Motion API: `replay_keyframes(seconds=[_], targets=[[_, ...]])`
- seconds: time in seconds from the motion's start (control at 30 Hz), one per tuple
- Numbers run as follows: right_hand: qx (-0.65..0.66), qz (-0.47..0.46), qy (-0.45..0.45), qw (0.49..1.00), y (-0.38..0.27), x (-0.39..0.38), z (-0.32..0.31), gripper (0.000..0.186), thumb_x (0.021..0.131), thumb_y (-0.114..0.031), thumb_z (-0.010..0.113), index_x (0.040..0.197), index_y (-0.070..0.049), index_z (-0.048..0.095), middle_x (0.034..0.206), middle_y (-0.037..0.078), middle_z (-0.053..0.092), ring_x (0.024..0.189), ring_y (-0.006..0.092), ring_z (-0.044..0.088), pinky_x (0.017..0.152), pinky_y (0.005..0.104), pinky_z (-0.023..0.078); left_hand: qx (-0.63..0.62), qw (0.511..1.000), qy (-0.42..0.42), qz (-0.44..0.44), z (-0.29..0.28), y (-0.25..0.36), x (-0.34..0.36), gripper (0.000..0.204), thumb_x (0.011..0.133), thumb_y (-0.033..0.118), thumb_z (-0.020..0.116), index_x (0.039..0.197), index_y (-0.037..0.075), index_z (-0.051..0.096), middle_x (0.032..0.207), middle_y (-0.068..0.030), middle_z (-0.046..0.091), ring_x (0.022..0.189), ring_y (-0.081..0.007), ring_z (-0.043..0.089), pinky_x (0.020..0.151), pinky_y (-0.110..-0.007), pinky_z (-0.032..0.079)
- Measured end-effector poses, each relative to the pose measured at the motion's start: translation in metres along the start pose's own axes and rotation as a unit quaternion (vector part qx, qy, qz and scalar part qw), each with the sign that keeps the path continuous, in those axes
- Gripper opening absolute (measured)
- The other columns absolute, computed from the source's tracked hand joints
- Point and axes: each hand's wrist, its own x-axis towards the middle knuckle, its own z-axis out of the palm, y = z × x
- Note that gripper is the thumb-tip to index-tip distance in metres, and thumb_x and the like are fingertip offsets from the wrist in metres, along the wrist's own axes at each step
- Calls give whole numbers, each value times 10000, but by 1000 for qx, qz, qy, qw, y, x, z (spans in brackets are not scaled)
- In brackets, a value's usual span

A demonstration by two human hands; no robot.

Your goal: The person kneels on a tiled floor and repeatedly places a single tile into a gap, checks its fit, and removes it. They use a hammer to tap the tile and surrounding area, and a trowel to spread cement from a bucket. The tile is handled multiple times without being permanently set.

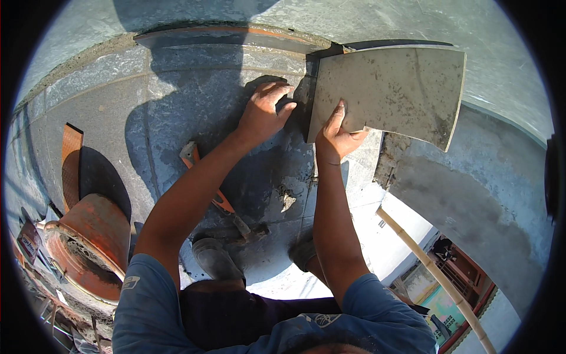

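Note:
My right hand (339,133) grips the lower left part of a speckled beige tile (395,88), which stands at the wall's foot on the right. My left hand (270,109) is just left of the tile, its fingers loosely bent and thumb apart, over the shadowed dark stone paving (194,88); I cannot make out anything held in it. Below my left hand and partly behind my forearm lies a hammer (221,200) with an orange and grey handle, its metal head near my shoe (215,256).
An orange bucket (88,236) with an orange board (72,165) beside it stands at the left, near assorted tools. A pale wall (371,17) runs along the top with a narrow ledge (224,32). A bamboo pole (424,259) slants at the lower right beside a drop.

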Motion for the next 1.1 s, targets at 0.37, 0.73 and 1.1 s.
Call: replay_keyframes(seconds=[0.37,0.73,1.1], targets=[[45,54,2,998,-3,-7,2,275,904,-90,720,1126,37,619,1059,162,688,933,250,681,841,352,540,68,997,35,-9,-15,-11,0,577,853,239,762,1328,-13,552,1411,-249,490,1326,-401,460,1105,-465,409],[97,49,21,994,-6,-7,6,223,904,-75,707,1066,74,668,996,163,717,868,227,694,805,322,536,162,931,304,-124,-44,-40,56,1534,657,652,856,1492,-185,-122,1587,-367,-179,1514,-474,-113,1244,-527,57],[92,73,-10,993,-3,-5,-1,285,918,-27,699,1155,46,558,1086,167,669,943,205,672,838,322,552,95,922,326,-187,-27,-34,78,1564,621,538,916,1474,-186,-176,1569,-393,-186,1492,-486,-189,1238,-535,-25]])
